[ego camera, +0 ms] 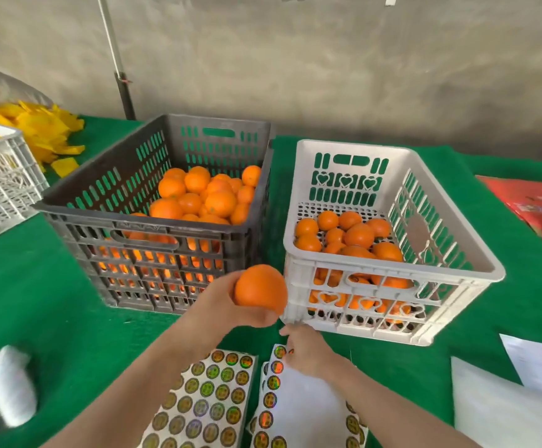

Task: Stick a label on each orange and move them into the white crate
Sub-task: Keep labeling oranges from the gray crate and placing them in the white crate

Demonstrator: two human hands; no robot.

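While left hand (pixel 221 302) grips orange (pixel 260 290), labels (pixel 211 399) illegible

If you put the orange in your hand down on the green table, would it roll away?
Probably a little: the orange is round, so it could roll, though the fuzzy-looking green cloth would likely slow it. It looks firm, since the left hand grips it without denting it. Its skin seems matte, so likely not slippery.
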